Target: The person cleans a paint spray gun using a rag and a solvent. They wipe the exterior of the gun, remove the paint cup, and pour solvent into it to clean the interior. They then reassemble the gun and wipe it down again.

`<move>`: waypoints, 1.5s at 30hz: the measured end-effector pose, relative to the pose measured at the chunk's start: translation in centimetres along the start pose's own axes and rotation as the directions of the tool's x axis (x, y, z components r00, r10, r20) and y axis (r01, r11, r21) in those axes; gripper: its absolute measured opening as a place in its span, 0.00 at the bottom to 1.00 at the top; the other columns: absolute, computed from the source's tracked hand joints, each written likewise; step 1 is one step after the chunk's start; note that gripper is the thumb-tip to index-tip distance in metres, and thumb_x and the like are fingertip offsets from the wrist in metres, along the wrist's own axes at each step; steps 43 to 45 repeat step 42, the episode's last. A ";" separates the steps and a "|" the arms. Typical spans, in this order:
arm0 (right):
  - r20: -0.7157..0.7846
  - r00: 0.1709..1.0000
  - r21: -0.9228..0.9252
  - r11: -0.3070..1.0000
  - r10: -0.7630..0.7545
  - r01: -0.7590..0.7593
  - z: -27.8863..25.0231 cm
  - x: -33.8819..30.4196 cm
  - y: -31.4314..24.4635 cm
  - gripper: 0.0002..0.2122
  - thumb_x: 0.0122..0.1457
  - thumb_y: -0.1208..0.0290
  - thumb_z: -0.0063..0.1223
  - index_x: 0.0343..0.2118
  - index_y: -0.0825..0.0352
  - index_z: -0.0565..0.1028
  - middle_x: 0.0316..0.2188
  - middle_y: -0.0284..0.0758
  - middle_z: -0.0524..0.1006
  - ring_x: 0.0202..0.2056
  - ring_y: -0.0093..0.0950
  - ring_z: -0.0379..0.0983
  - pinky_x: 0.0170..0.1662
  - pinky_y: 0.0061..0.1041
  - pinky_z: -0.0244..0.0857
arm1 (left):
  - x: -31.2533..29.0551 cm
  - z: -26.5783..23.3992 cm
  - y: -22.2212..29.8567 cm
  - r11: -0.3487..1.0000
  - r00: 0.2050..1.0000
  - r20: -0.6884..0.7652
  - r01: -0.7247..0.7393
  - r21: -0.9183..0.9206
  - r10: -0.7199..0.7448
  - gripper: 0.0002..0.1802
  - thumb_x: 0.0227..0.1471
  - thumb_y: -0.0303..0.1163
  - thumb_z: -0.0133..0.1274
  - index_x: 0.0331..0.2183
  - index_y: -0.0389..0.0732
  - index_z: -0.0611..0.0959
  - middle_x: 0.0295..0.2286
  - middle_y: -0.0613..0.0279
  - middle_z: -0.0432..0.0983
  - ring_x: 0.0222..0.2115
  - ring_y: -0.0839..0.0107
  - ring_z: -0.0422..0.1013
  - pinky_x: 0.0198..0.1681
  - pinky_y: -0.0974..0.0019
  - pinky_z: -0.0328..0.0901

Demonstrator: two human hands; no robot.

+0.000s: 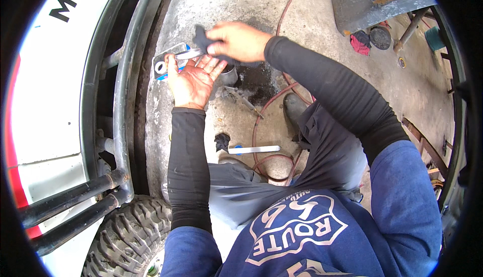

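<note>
My left hand (193,83) is turned palm up, its thumb and fingers around a flat, shiny metal blade (188,54). Whether the blade has a handle is hidden by the hands. A dark cloth (202,39) is bunched in my right hand (239,40), which presses it over the blade's right end, just above the left fingertips. Behind the left thumb lies a shallow tray (176,48) with blue edges, and a white ring-shaped roll (160,67) sits at its near left side. A grey can (229,76) stands just right of the left hand, partly covered.
A white vehicle (45,101) with black tube bars (123,101) and a knobbly tyre (128,237) borders the left. A red hose (274,98) winds across the concrete. A white strip (254,150) lies near my legs. A metal table (377,0) and black bucket (380,37) are at upper right.
</note>
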State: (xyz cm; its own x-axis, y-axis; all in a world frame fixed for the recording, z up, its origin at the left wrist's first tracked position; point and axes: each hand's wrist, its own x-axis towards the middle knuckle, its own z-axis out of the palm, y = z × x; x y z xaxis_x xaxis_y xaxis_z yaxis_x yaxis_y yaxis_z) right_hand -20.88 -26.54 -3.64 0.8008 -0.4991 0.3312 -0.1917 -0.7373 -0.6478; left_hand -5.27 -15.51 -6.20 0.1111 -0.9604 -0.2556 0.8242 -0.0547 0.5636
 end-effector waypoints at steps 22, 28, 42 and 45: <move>-0.116 0.983 -0.096 0.983 0.146 -0.157 -1.4 1.3 3.1 0.13 0.52 0.68 0.56 0.36 0.72 0.77 0.32 0.52 0.78 0.38 0.48 0.75 0.43 0.40 0.67 | -5.1 -26.5 -12.5 0.196 0.640 -0.744 0.768 0.610 -0.195 0.21 0.45 0.52 0.58 0.34 0.45 0.78 0.25 0.64 0.73 0.21 0.69 0.71 0.30 0.65 0.69; 0.005 0.982 -0.152 0.971 0.188 -0.185 -1.2 0.8 4.5 0.13 0.50 0.67 0.58 0.36 0.71 0.77 0.33 0.52 0.78 0.38 0.48 0.75 0.43 0.40 0.68 | -4.5 -28.5 -15.4 0.645 0.658 -0.675 0.681 0.346 -0.333 0.20 0.55 0.50 0.45 0.40 0.44 0.76 0.26 0.58 0.74 0.20 0.64 0.72 0.20 0.62 0.69; 0.490 0.760 0.504 0.572 0.427 -0.647 2.6 1.5 5.8 0.35 0.51 0.68 0.60 0.63 0.67 0.60 0.62 0.46 0.61 0.64 0.44 0.51 0.59 0.61 0.47 | 2.8 -11.8 -4.6 0.982 0.996 -0.082 0.053 0.183 -0.039 0.38 0.58 0.56 0.47 0.62 0.45 0.61 0.64 0.51 0.44 0.63 0.52 0.48 0.63 0.47 0.47; 0.490 0.760 0.504 0.572 0.427 -0.647 2.6 1.5 5.8 0.35 0.51 0.68 0.60 0.63 0.67 0.60 0.62 0.46 0.61 0.64 0.44 0.51 0.59 0.61 0.47 | 2.8 -11.8 -4.6 0.982 0.996 -0.082 0.053 0.183 -0.039 0.38 0.58 0.56 0.47 0.62 0.45 0.61 0.64 0.51 0.44 0.63 0.52 0.48 0.63 0.47 0.47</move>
